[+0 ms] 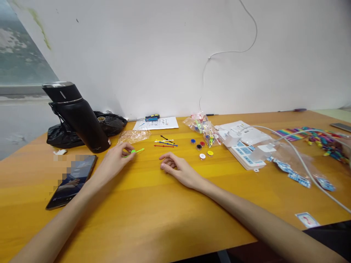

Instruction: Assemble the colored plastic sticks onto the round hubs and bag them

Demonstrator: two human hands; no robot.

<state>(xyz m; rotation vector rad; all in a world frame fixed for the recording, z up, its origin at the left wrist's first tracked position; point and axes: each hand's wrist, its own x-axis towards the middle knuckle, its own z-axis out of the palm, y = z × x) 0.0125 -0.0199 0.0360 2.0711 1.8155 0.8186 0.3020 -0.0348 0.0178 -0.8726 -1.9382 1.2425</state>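
Green stick pinched at its round end by the left hand, low over the wooden table.

The grip looks slight, fingertips only, so the stick could slip or flick toward the loose sticks and small caps nearby; the right hand rests empty, fingers loosely curled, beside it.

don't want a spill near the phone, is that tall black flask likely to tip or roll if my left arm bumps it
The black flask is tall on a narrow base, so probably tippy. Its round body would likely roll once down. It stands just behind the left hand and close to the phone, so a bump seems plausible.
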